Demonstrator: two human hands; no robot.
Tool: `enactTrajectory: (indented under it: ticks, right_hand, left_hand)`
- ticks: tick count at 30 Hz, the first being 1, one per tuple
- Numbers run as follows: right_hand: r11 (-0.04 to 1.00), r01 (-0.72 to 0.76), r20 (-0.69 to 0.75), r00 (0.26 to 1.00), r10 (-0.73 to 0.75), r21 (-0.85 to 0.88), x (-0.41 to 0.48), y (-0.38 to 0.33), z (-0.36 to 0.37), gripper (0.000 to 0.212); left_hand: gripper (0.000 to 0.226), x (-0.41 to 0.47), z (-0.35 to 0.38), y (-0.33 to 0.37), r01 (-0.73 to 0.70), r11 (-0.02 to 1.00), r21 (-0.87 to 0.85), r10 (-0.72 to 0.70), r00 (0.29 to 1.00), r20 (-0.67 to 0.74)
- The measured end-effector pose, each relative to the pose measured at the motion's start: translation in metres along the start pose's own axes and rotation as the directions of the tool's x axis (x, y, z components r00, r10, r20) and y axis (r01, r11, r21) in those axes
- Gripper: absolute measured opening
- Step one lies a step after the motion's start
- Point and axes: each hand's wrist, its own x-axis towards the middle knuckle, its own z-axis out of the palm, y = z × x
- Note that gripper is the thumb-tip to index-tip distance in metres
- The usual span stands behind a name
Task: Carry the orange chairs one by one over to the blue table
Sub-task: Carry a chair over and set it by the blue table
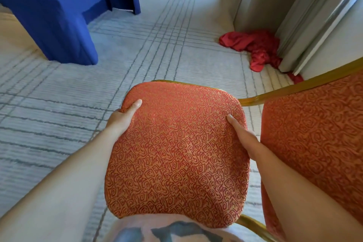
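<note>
Here, in the head view, the left hand (120,118) and right hand (243,139) grip opposite edges of the orange chair (176,153) seat. Their thumbs lie on top and the other fingers curl under, out of sight. The chair is held over the lined carpet (59,94), well apart from the cloth-draped blue table (49,12). The soft, swirl-woven padding may give and slip. The smooth gold frame (284,89) could knock the wall, and the crumpled red cloth (257,47) could snag a foot.
</note>
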Motion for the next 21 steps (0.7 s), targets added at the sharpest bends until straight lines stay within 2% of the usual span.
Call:
enactTrajectory:
  ticks: [4,10,11,15,21]
  right_hand:
    - [1.000,-0.007,0.045,0.999,0.007,-0.011,0.055,-0.039,0.004,0.111]
    - [0.999,-0.039,0.038,0.999,0.038,0.011,0.119,-0.074,0.021,0.115]
    - [0.998,-0.062,0.044,0.997,0.061,0.020,0.150,-0.092,0.031,0.115]
    - [0.998,-0.058,0.044,0.997,0.057,0.028,0.186,-0.120,0.049,0.111]
    - [0.996,-0.029,0.004,1.000,0.028,0.087,0.271,-0.218,0.091,0.107]
  left_hand:
    - [0.113,0.042,0.015,0.033,0.004,1.000,-0.004,-0.004,0.999,-0.041]
    - [0.112,0.105,0.036,0.071,0.009,0.999,0.032,-0.007,0.999,-0.054]
    - [0.110,0.139,0.042,0.084,0.028,0.999,0.033,-0.026,0.999,-0.047]
    - [0.095,0.187,0.048,0.105,0.008,0.997,0.070,-0.006,1.000,-0.024]
    - [0.086,0.318,0.053,0.191,-0.048,0.998,0.051,0.047,0.999,0.017]
